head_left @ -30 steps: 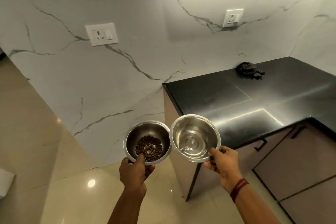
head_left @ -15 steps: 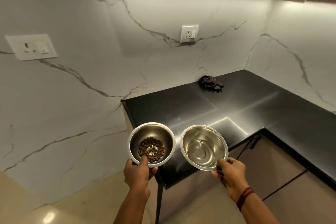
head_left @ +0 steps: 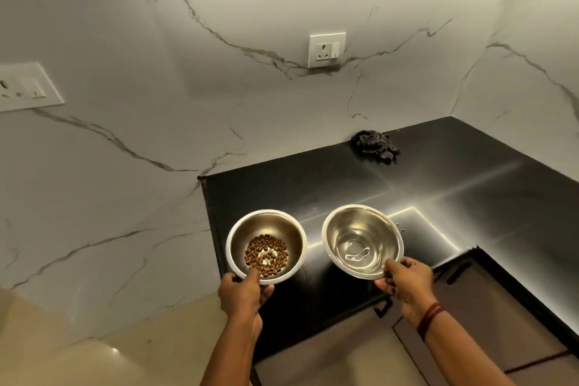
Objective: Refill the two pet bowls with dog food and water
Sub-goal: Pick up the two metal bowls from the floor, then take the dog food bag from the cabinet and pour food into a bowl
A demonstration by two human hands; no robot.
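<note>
Black counter [head_left: 438, 197]; kibble bowl [head_left: 266, 226] in left hand [head_left: 242, 293] grip, water bowl [head_left: 362, 238] in right hand [head_left: 407, 283] grip, undersides hidden.

Two forearms show from the lower edge of the head view, both uncovered along the whole length that is visible. The left hand [head_left: 242, 293] and the right hand [head_left: 407, 287] are bare. The only thing worn is a dark red thread wristband [head_left: 430, 320] around the right wrist, wound in several close strands with darker lines between them.
</note>
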